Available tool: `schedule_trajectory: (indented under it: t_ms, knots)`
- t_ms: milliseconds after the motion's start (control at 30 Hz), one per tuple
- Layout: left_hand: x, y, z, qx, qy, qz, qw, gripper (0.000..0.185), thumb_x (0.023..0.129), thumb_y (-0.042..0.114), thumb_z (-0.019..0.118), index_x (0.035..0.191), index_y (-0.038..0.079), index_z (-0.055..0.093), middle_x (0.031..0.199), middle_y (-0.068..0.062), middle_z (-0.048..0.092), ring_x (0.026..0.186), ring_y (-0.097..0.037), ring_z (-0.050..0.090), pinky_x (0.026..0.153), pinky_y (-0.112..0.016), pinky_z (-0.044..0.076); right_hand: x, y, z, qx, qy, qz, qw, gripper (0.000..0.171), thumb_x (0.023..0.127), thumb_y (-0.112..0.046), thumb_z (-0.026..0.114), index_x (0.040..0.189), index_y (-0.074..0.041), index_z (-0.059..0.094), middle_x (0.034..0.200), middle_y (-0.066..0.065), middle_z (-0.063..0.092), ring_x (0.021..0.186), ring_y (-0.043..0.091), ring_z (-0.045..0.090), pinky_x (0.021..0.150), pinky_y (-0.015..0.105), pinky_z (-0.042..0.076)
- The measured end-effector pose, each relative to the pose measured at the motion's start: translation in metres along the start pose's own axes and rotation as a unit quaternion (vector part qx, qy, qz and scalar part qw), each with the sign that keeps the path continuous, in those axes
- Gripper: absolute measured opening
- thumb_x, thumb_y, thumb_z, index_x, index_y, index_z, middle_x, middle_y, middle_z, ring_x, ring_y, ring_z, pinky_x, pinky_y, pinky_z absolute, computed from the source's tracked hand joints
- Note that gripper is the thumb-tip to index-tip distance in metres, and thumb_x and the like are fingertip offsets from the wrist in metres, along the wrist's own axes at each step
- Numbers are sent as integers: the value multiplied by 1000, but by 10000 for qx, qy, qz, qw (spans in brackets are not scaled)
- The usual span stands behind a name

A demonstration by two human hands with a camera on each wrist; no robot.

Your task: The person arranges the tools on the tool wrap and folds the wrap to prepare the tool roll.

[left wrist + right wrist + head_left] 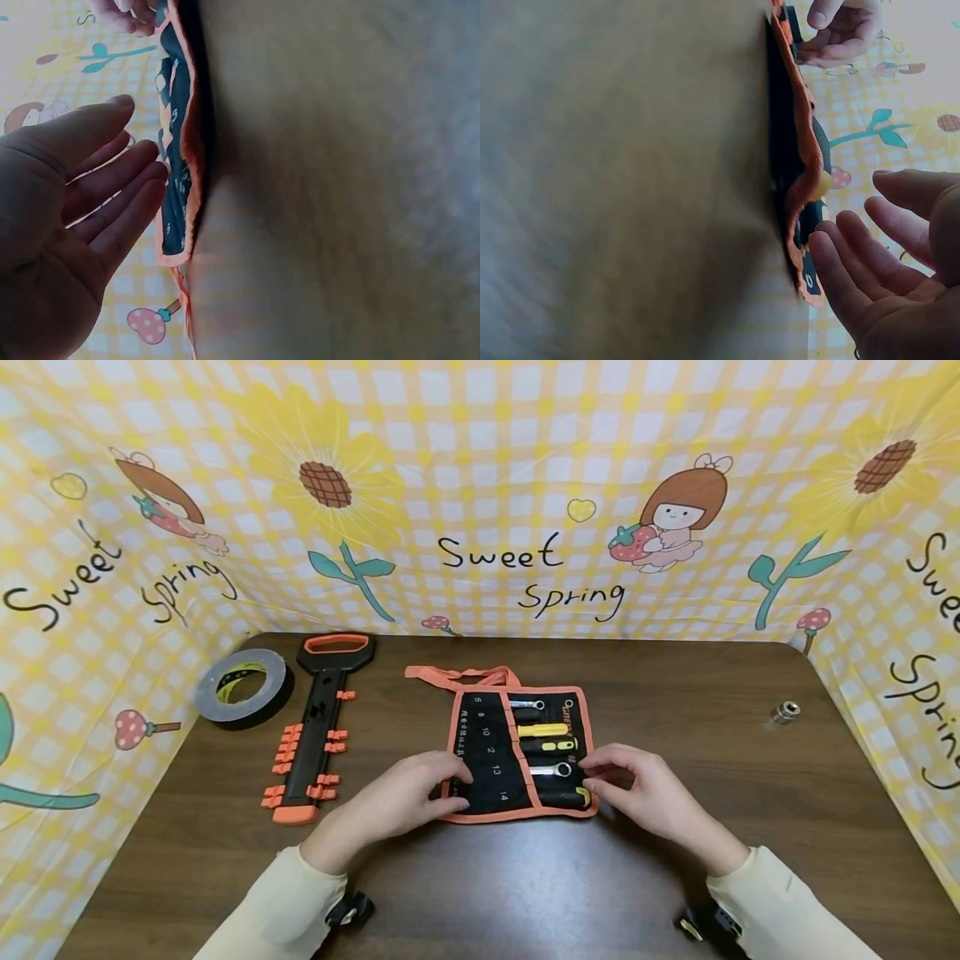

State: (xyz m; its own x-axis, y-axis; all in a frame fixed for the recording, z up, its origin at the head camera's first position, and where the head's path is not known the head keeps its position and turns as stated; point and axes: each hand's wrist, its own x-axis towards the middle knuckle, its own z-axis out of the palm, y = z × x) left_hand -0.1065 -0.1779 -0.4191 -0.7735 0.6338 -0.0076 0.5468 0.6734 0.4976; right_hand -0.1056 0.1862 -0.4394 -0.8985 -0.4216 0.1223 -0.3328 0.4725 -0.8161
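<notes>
A black tool roll (pixel 487 752) with orange edging lies spread on the table, printed numbers on its left panel. Wrench ends (pixel 555 770) and a yellow-handled tool (pixel 543 730) stick out of its pockets. Over the roll's left side is my left hand (pixel 408 789); in the left wrist view its fingers (pixel 112 191) are loosely extended with nothing between them and the thumb. My right hand (pixel 645 785) is at the roll's right edge. The right wrist view shows its fingers (pixel 862 262) spread from the thumb, holding nothing; whether they touch the edge I cannot tell.
To the left, a black and orange rack (pixel 322 727) with orange clips lies near a roll of tape (pixel 243 689). A small metal socket (pixel 785 712) stands far right. An orange strap (pixel 465 677) trails from the tool roll. Patterned cloth (pixel 480 485) walls the back and sides.
</notes>
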Motion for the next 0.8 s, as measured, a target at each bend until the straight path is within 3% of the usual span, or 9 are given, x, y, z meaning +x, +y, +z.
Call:
schedule_trajectory:
  t_ms: [133, 333, 533, 800]
  knots:
    - [-2, -1, 4, -41, -357, 6, 9994, 21, 98, 24, 82, 117, 15, 75, 117, 2, 73, 103, -14, 65, 94, -38, 59, -5, 1, 8, 251, -135, -105, 9995, 22, 94, 1, 81, 115, -2, 78, 116, 14, 78, 97, 7, 75, 85, 27, 64]
    - [-3, -4, 6, -113, -573, 168, 9982, 22, 97, 22, 84, 116, 15, 74, 123, 3, 71, 112, -15, 63, 99, -38, 57, -10, 2, 15, -104, -172, -332, 9992, 25, 91, -2, 84, 115, -8, 79, 116, 6, 77, 92, 9, 74, 83, 30, 63]
    - [-4, -6, 5, -117, -822, 272, 9962, 26, 95, 15, 84, 119, 15, 72, 130, 1, 66, 122, -19, 61, 107, -43, 54, -13, 2, 16, -255, -370, -264, 9986, 31, 89, 0, 85, 117, -11, 77, 116, 3, 75, 91, 9, 70, 82, 28, 61]
    - [-5, -7, 6, -109, -725, 314, 9968, 21, 98, 5, 77, 117, 14, 74, 129, 0, 68, 119, -18, 63, 102, -41, 56, -13, 2, 16, -399, -485, -232, 9978, 34, 88, -1, 86, 119, -10, 76, 114, 2, 73, 89, 8, 68, 81, 27, 59]
